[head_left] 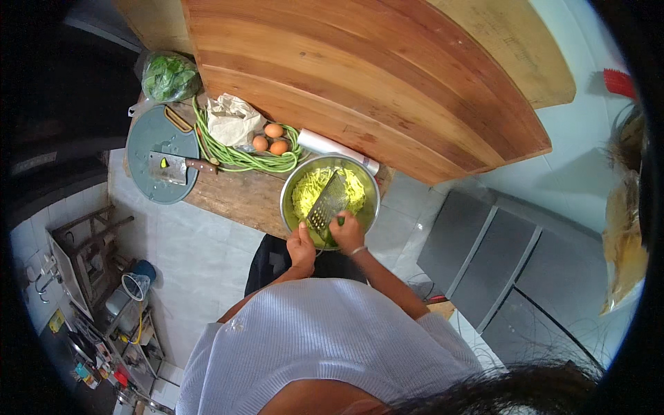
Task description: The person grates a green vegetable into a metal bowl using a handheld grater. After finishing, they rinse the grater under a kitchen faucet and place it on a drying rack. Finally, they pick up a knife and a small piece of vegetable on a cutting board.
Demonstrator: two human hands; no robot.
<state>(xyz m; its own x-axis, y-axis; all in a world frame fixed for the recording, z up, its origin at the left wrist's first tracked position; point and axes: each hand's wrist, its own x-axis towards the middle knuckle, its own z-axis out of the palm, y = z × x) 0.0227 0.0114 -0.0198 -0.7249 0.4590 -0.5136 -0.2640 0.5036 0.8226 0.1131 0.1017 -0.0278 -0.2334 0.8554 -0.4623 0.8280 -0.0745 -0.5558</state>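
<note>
Over the near edge of the wooden desk point(235, 197) sits a round metal bowl point(290, 207), partly filled with pale yellow-green shreds point(311, 187). A flat metal grater point(326, 203) leans inside the bowl, tilted, its top toward the far right rim and its lower end near the hands. The left hand point(301, 247) is closed around the near rim of the bowl, beside the grater's lower end. The right hand point(348, 233) is curled shut on a small green piece of vegetable point(339, 221) and presses it against the grater's face, just right of the lower end.

Just beyond the bowl's far rim lies a roll wrapped in clear film point(335, 148). To the left of that, three brown eggs point(270, 139) rest together on a coil of long green beans point(238, 158), which loops along the desk toward the far left. A crumpled paper bag point(232, 117) lies touching the eggs on their far left side. Farther left, a round grey cutting board point(155, 138) carries a cleaver point(169, 167) with a wooden handle, blade pointing left. At the far left corner a clear bag of leafy greens point(169, 76) sits beside the board. A large sloping surface of wooden planks point(387, 76) rises beyond the desk on the right. Pale tiles cover the floor point(194, 256) below.
</note>
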